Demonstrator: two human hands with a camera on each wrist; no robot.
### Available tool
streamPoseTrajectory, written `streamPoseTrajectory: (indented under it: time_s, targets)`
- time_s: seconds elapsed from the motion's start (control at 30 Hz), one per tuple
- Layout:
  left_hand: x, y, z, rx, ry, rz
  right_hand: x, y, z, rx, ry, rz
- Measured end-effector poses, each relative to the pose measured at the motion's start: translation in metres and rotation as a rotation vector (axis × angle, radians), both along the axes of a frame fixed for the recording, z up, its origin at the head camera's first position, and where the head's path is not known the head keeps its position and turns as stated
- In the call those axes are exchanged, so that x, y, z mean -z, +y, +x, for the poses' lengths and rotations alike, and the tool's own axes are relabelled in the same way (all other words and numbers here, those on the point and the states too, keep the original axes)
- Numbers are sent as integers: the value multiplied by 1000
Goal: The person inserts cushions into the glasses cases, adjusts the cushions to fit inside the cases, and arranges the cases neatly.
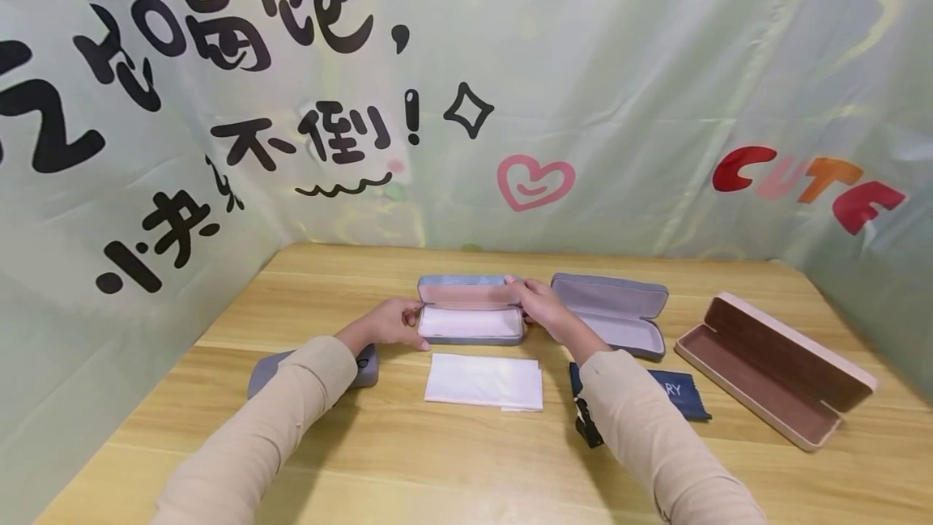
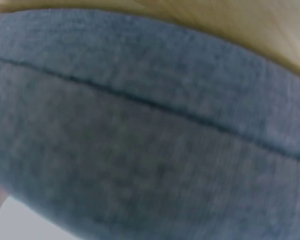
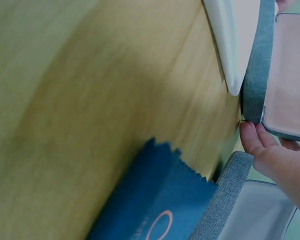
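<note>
A blue-grey glasses case point(image 1: 474, 339) with pink lining stands with its lid raised in the middle of the table. My left hand point(image 1: 389, 322) grips its left end, thumb at the front corner. At the right end my right hand point(image 1: 541, 308) holds the case, one finger reaching up to the lid. In the right wrist view, right fingertips point(image 3: 250, 135) meet the corner of the case point(image 3: 257, 75). Just in front lies a folded white cloth point(image 1: 481, 382). Beneath the left forearm is a closed grey-blue case point(image 1: 368, 368); its fabric point(image 2: 140, 150) fills the left wrist view.
An open grey case point(image 1: 612, 306) stands right of the right hand. Farther right sits a long open case point(image 1: 765, 379) with brown lining. A dark blue cloth point(image 1: 681, 395) and a black item point(image 1: 586, 425) lie partly under the right sleeve. Behind hangs a printed curtain point(image 1: 619, 104).
</note>
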State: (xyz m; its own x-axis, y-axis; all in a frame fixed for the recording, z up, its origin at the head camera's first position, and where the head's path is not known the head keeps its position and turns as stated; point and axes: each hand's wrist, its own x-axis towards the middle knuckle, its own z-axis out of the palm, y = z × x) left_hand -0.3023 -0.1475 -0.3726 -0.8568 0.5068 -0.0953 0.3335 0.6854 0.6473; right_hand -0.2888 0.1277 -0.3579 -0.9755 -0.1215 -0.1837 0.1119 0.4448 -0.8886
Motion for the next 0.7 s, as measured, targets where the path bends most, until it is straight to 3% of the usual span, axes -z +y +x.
streamPoseTrajectory:
  time_s: [0.23,0.47,0.7]
  targets:
    - [0,-2,1,-9,-20,7,0,-2,-1,3,-21,-33]
    - [-4,-3,4,-27,-31,18,-3,0,0,-49,-36,-31]
    - [1,-2,1,-30,-23,6,-2,6,-2,-78,-58,-43]
